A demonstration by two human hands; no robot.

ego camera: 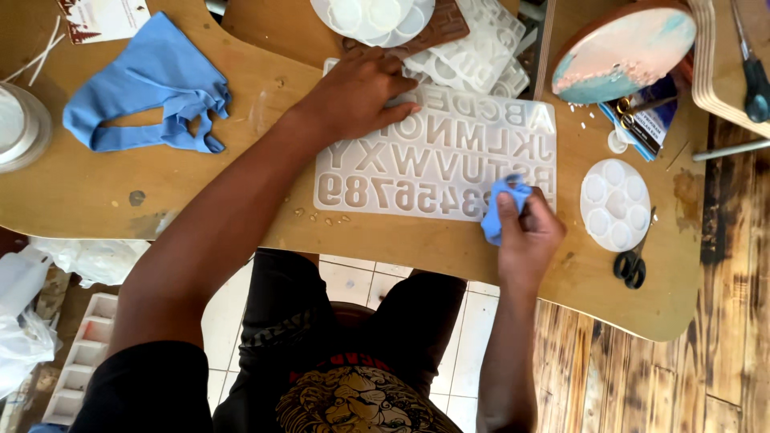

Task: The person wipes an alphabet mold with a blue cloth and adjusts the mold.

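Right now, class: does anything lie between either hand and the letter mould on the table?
Under the right hand, yes: a blue cloth sits between its fingers and the mould. The left hand presses flat on the mould's far edge with nothing visible between.

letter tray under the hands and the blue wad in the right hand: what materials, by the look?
Letter mould: looks like silicone or soft plastic, translucent milky white with a matte-to-satin sheen; the tabletop's tan tints it. Blue wad in the right hand: soft cloth or thin glove material, crumpled, matte. Table: plywood or similar board, going by the layered edge of the panel at top right.
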